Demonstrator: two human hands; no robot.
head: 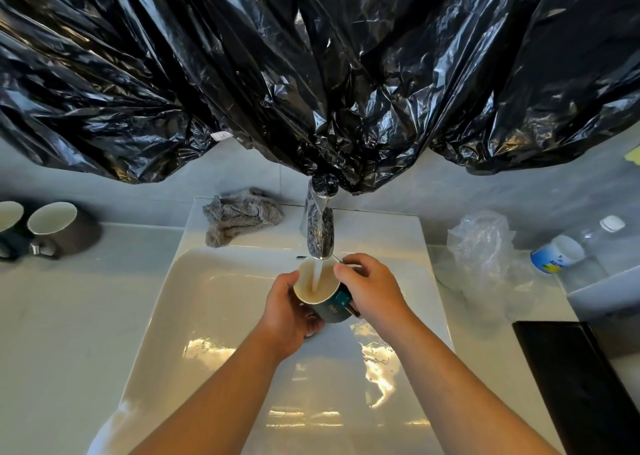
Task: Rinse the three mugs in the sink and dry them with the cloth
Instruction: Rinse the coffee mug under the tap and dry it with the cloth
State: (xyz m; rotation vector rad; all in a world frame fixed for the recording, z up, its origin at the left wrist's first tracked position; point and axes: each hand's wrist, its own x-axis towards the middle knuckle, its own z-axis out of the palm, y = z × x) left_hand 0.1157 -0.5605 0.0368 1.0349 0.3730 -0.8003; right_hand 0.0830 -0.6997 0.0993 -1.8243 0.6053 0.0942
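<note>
Head view looked down on a glossy white ceramic sink, rectangular with rounded corners, its wet basin throwing back bright patches of light; a chrome faucet stood at the back rim, and a pale stream of water fell from its spout straight into the dark green mug, which was held over the basin just under the spout; the mug was cylindrical, cream inside, with a teal handle and the word "Hello" on its side. The left hand wrapped the mug's left wall and base with curled fingers, thumb up near the rim; the right hand gripped the handle side, fingers bent, thumb tip on the rim; both forearms reached in bare from the bottom edge. A crumpled grey cloth of nubby terry lay on the sink's back ledge, left of the faucet. On the smooth pale bench to the left stood a dark mug with a white interior, and beside it a second mug cut by the frame edge. Wrinkled, shiny black plastic sheeting hung over the wall above. To the right sat a crinkled clear plastic bag, a blue-and-white tub, a clear bottle with a white cap, and a flat black slab.
</note>
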